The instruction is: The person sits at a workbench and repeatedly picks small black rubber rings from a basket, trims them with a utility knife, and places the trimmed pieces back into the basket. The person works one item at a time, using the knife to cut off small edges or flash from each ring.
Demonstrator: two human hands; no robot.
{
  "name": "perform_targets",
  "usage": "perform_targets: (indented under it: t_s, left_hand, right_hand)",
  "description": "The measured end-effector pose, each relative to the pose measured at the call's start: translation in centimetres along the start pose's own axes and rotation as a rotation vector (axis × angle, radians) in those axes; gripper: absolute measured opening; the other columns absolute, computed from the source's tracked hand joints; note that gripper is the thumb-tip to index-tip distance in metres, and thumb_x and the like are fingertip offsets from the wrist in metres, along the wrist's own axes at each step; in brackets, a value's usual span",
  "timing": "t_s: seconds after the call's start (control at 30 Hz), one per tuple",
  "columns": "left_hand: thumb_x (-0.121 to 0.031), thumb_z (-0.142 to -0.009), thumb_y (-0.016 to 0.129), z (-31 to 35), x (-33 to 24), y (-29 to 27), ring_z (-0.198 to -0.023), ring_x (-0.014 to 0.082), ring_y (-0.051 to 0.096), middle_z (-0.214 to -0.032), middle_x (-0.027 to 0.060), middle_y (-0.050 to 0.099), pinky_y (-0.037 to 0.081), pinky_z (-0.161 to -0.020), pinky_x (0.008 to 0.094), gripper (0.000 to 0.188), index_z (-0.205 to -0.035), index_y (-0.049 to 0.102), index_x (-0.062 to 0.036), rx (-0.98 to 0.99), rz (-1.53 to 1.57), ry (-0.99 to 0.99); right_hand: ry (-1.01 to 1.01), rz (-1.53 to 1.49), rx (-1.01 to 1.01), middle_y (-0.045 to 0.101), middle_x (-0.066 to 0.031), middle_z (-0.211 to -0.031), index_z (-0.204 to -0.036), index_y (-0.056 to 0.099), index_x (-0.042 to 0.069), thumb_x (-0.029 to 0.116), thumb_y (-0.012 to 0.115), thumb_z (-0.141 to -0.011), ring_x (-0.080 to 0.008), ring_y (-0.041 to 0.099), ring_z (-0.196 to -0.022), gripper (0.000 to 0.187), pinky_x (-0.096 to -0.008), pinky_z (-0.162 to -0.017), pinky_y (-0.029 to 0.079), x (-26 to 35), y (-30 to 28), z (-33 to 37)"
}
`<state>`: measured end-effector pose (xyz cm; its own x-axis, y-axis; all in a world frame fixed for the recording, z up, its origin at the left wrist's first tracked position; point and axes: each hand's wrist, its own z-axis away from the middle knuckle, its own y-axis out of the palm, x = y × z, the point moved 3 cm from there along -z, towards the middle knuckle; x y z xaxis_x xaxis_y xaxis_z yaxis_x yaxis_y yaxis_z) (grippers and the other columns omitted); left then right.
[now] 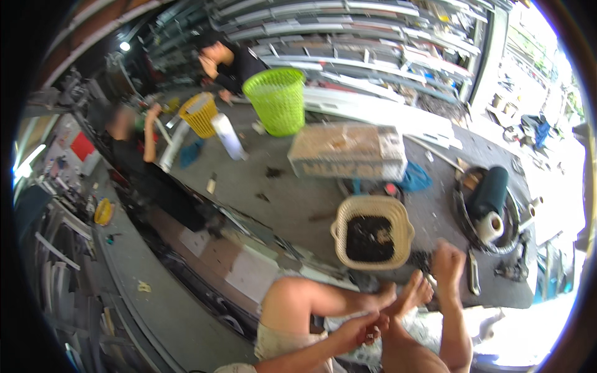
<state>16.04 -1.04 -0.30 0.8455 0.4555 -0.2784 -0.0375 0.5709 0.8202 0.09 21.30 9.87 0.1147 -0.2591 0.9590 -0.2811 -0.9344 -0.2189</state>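
My left hand (362,331) is held low in front of my bent legs, its fingers curled together. Whatever it may hold is too small to make out. At the table edge my right hand (449,264) is closed, knuckles up, and what is in it is hidden. Just left of it stands a cream plastic basket (404,235) with small dark pieces in its bottom and a few paler bits among them. One bare foot (415,294) rests at the table edge, between the basket and my hands. A slim, pale-edged tool (474,273) lies right of my right hand.
A taped cardboard box (342,146) sits behind the basket, with a green basket (277,102), yellow basket (199,115) and white roll (229,138) farther left. At right, a black coil (460,214) surrounds a dark roll (490,191). Two people (233,65) (146,161) are across the table.
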Motion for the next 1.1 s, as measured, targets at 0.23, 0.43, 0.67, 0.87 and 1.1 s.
perform_targets:
  t_s: [0.23, 0.43, 0.67, 0.87, 1.1]
  left_hand:
    - [-0.046, -0.112, 0.041, -0.7, -2.9, 3.2, -0.088, 0.0123, 0.066, -0.111, 0.0034, 0.071, 0.052, -0.072, 0.0296, 0.047, -0.133, 0.061, -0.0090, 0.083, 0.228, 0.017]
    - [-0.034, -0.112, 0.044, -0.2, -2.0, -2.7, -0.100, 0.0174, 0.067, -0.115, 0.0083, 0.069, 0.056, -0.082, 0.0338, 0.037, -0.130, 0.061, -0.0063, -0.138, 0.338, 0.227]
    - [-0.021, -0.104, 0.046, 1.9, -3.2, -5.3, -0.079, 0.0215, 0.063, -0.104, 0.0118, 0.068, 0.052, -0.063, 0.0365, 0.034, -0.124, 0.063, 0.0005, 0.028, 0.165, 0.150]
    - [-0.016, -0.105, 0.046, 4.7, -1.2, -4.6, -0.084, 0.0223, 0.064, -0.108, 0.0142, 0.072, 0.052, -0.068, 0.0360, 0.034, -0.131, 0.060, 0.0003, -0.135, 0.097, 0.140]
    - [-0.024, -0.111, 0.058, 5.1, 0.7, -4.9, -0.080, 0.0107, 0.063, -0.107, 0.0091, 0.074, 0.048, -0.063, 0.0266, 0.029, -0.132, 0.061, -0.0047, -0.064, 0.017, 0.105]
  right_hand:
    - [-0.709, 0.335, 0.781, 0.062, -0.0072, -0.078, -0.086, 0.066, 0.010, 0.025, 0.077, -0.084, -0.0285, 0.067, -0.071, 0.019, -0.0410, -0.064, 0.057, 5.5, 8.4, 11.5]
    - [-0.726, 0.300, 0.852, 0.062, -0.0088, -0.081, -0.089, 0.065, 0.007, 0.023, 0.079, -0.081, -0.0280, 0.067, -0.073, 0.022, -0.0406, -0.065, 0.057, 8.5, 9.3, 10.4]
    - [-0.457, 1.008, 0.469, 0.069, -0.0169, -0.095, -0.096, 0.067, 0.003, 0.013, 0.072, -0.087, -0.0344, 0.074, -0.090, 0.015, -0.0450, -0.070, 0.061, 3.5, 13.1, -2.2]
    - [-0.507, 1.237, 0.515, 0.071, -0.0185, -0.093, -0.093, 0.071, 0.003, 0.011, 0.066, -0.090, -0.0328, 0.076, -0.088, 0.010, -0.0452, -0.074, 0.061, -2.3, 17.5, -5.6]
    - [-0.407, 1.068, 0.538, 0.070, -0.0180, -0.095, -0.095, 0.074, 0.005, 0.018, 0.073, -0.089, -0.0385, 0.074, -0.086, 0.014, -0.0494, -0.075, 0.059, -3.0, 14.7, -5.0]
